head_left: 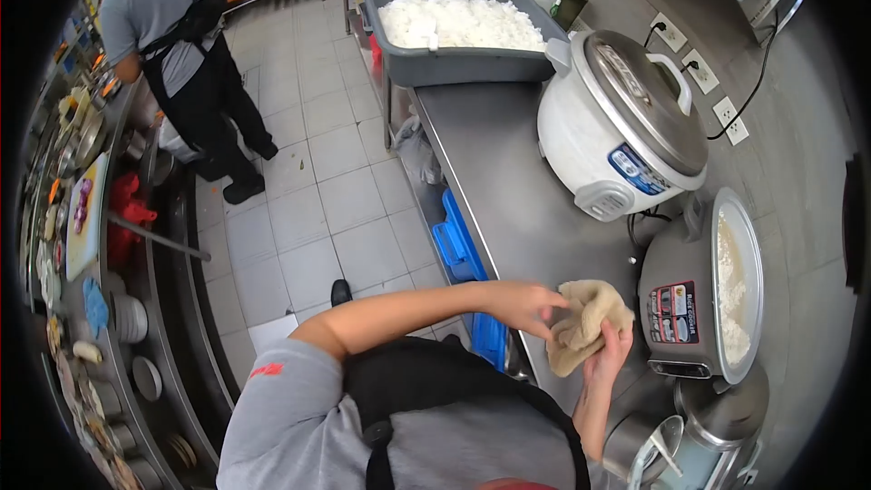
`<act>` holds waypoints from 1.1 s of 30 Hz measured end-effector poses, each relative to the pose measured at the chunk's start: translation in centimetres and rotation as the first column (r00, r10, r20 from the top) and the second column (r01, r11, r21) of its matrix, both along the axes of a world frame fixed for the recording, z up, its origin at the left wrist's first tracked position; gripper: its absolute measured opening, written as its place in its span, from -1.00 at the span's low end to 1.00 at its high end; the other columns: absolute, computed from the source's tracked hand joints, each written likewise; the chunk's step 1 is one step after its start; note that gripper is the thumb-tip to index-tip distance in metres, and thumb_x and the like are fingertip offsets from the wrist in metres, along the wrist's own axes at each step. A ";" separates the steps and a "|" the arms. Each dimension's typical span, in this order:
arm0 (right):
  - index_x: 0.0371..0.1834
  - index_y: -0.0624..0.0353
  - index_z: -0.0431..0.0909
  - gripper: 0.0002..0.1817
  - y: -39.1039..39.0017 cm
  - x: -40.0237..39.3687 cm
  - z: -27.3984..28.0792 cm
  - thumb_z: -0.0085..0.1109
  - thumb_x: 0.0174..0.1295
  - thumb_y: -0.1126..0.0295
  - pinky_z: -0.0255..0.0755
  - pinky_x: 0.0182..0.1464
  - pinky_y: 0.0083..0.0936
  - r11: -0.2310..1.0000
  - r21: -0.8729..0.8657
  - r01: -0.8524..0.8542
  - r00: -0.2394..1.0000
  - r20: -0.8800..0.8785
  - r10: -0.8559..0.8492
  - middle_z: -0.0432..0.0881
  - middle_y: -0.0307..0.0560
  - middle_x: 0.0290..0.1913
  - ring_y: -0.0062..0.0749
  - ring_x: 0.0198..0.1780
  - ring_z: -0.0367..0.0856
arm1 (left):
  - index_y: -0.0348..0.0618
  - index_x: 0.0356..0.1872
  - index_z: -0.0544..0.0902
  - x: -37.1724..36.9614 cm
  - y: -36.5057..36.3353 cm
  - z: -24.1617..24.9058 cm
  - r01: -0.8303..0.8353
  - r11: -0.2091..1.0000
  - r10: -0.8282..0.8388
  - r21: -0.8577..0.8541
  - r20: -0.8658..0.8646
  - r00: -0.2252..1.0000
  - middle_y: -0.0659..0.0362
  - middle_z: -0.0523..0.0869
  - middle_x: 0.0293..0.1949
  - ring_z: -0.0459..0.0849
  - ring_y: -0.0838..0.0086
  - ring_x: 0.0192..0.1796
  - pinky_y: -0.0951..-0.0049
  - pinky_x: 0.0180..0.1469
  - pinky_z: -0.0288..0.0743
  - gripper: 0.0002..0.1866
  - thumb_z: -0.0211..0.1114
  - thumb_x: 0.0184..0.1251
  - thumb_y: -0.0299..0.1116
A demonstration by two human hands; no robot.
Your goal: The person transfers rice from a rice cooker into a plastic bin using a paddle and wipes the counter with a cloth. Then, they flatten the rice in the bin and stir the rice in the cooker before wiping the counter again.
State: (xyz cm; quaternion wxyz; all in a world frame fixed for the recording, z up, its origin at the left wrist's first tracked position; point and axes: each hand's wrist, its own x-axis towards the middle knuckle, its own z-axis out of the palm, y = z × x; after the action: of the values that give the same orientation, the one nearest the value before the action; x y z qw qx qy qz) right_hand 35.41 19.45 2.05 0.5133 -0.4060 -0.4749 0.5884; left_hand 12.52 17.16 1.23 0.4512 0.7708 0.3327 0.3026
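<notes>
A crumpled beige cloth [585,322] is held up between my hands over the near end of the steel counter [508,191]. My left hand [526,307] reaches in from the left, its fingers at the cloth's left side; whether they grip it is hard to make out. From below on the right, my right hand [610,354] has its fingers closed on the cloth's lower right edge. Just right of the cloth stands an open rice cooker [662,295] with white contents inside. Farther up the counter is a white rice cooker [599,127] with its metal lid on.
A grey tub [463,68] of white rice stands at the counter's far end. Wall outlets with cords [703,73] are at the right. Metal pots [726,408] sit at lower right. Another person [172,45] stands at upper left beside a long prep counter.
</notes>
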 end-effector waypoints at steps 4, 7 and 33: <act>0.14 0.23 0.30 -0.57 2.7 -7.5 -3.1 0.01 0.16 0.45 0.31 0.10 -0.34 0.952 0.283 -0.117 0.735 0.669 -0.109 0.46 -0.03 0.03 -0.12 0.05 0.44 | -0.10 0.20 0.35 -14.3 -5.7 -2.4 -0.183 0.974 0.187 -0.132 0.019 0.982 0.10 0.61 -0.22 0.59 0.44 -0.36 0.46 -0.33 0.49 -0.39 0.32 0.10 -0.23; 0.21 0.15 0.25 -0.53 3.1 -15.8 -7.3 -0.07 0.23 0.28 0.10 0.24 -0.19 0.890 0.251 -0.381 0.142 0.967 -0.212 0.29 -0.01 0.23 0.03 0.23 0.23 | -0.10 0.17 0.38 -24.2 -10.3 -2.6 -0.344 0.918 0.357 -0.197 0.030 0.934 0.11 0.61 -0.23 0.60 0.46 -0.36 0.46 -0.34 0.49 -0.43 0.32 0.10 -0.25; -0.06 0.19 0.41 -0.56 15.4 -49.9 -10.5 -0.19 0.27 0.04 0.09 0.17 0.02 0.800 0.301 -0.518 -0.235 0.850 -0.472 0.48 0.20 -0.05 0.15 0.07 0.35 | -0.15 0.15 0.40 -64.6 -7.1 -3.0 -0.684 0.633 0.718 -0.363 -0.056 0.694 0.16 0.61 -0.22 0.54 0.58 -0.38 0.54 -0.33 0.48 -0.49 0.28 0.16 -0.29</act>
State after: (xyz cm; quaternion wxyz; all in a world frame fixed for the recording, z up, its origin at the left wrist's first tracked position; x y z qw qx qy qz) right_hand -14.53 34.85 -8.44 0.0154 -0.5061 -0.8502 -0.1440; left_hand -52.11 10.07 -1.81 0.4449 0.4704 0.6331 0.4243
